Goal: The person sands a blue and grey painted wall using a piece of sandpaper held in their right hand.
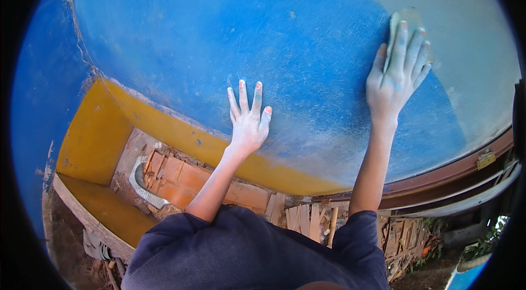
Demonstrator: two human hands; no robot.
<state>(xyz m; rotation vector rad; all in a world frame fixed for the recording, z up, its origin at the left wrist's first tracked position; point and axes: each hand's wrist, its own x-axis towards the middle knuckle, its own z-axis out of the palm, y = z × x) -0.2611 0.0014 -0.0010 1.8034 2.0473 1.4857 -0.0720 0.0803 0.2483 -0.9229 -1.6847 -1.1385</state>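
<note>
A wall painted blue [197, 35], with a pale grey-green area [464, 43] on its right, stands before me. My left hand [248, 121] rests against the blue part, fingers spread and holding nothing. Farther up and to the right, my right hand [392, 72] presses a pale, flat sheet or pad [393, 31] to the wall, near the border of the two colours. Its material is not clear; it looks like sandpaper or a cloth. Whitish dust coats both hands. Below the left hand the blue surface looks cloudy and pale.
A yellow-painted band [197, 138] runs along the wall's foot into a low yellow-sided enclosure [88, 142]. Inside it lie reddish boards or tiles [181, 183] and a curved pale rim [141, 183]. Wooden slats [306, 220] are piled below me. A brown frame [452, 169] with a brass-coloured hinge [486, 159] borders the right.
</note>
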